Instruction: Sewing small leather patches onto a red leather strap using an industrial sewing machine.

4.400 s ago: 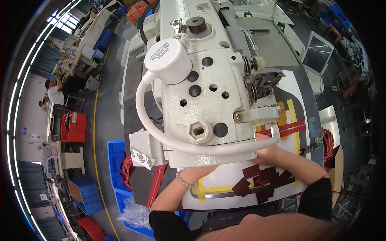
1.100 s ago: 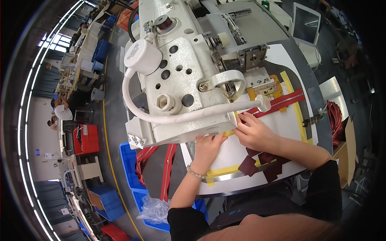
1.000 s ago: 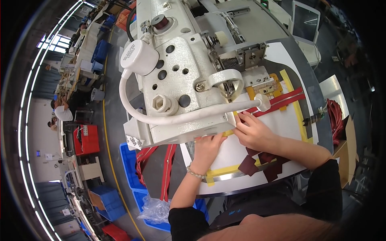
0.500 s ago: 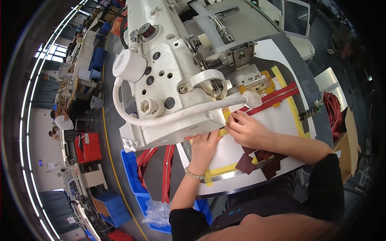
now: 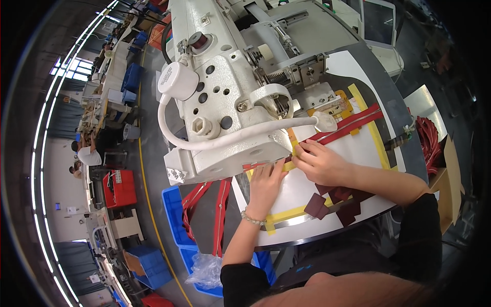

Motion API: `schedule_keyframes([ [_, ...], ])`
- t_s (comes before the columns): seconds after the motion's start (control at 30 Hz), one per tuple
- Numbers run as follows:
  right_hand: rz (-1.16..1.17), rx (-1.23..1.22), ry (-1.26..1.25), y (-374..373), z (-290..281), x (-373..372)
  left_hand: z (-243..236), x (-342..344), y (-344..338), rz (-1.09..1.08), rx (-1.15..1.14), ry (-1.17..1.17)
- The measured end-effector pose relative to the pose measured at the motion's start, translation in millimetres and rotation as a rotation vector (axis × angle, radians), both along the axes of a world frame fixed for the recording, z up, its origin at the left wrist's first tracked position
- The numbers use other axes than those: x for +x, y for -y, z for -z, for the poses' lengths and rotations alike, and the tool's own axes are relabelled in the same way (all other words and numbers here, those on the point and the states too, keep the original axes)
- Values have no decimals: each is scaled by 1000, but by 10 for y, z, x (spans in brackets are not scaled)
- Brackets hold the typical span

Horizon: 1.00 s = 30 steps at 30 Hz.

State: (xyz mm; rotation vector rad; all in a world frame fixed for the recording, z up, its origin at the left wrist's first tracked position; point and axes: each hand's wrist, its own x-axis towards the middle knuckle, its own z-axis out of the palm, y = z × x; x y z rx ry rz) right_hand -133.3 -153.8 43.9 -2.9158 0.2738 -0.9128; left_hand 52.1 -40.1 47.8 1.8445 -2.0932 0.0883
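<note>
A long red zipper (image 5: 353, 124) with a pale metal line of teeth runs from the right of the table to below the head of a white sewing machine (image 5: 225, 110). My left hand (image 5: 266, 185) lies at the front of the machine head, its fingers stretched over a strip of the zipper and yellow tape. Beside it, my right hand (image 5: 321, 162) has its fingers bent and pressed together at the zipper's near edge. Their tips are partly hidden. Several dark maroon fabric pieces (image 5: 317, 205) lie below my right forearm. The needle area is hidden by the machine head.
Yellow tape (image 5: 376, 138) borders the white work surface. More red zippers (image 5: 221, 215) hang over the left edge above blue bins (image 5: 176, 215). Red zippers (image 5: 428, 143) are bundled at the right by a cardboard box (image 5: 450, 179). A white hose (image 5: 245, 137) crosses the machine's front.
The whole view has shifted slightly, so the machine sits a little further right and up. Both hands stay at the zipper, with only slight shifts of the fingers.
</note>
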Motion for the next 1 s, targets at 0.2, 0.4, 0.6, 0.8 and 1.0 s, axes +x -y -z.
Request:
schedule_keyframes([
  [0.2, -123, 150, 8, 79, 13, -85, 18, 17, -12, -6, -64, 36],
  [0.4, -93, 156, 4, 113, 60, -89, 7, 121, 36, -8, -11, -31],
  [0.6, -86, 186, -5, 134, 76, -71, -15, 270, 113, -5, 120, -172],
  [0.8, -79, 254, -59, 177, 114, -80, 153, 458, 221, 84, 272, -412],
  [1.0, -68, 241, -45, 139, 89, -86, 222, 550, 252, 82, 413, -614],
])
